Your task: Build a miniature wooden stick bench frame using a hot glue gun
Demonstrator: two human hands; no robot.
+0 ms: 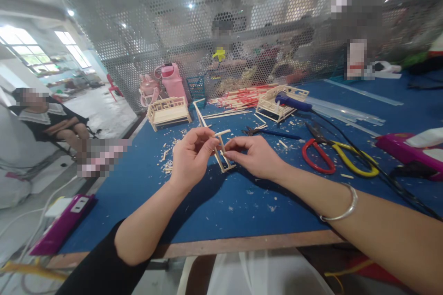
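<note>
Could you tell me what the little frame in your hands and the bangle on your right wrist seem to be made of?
The little frame, held by the left hand and right hand, looks like bare pale wood: thin unpainted sticks, with similar chips scattered nearby. The bangle appears to be polished silver-coloured metal, judging by its bright sheen.

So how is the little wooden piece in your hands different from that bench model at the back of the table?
The stick frame is a bare open skeleton of a few sticks; the miniature bench is complete, with seat, lattice back and armrests. The frame is pinched between the left hand and right hand; the bench stands untouched on the blue table. Both are pale wood.
</note>
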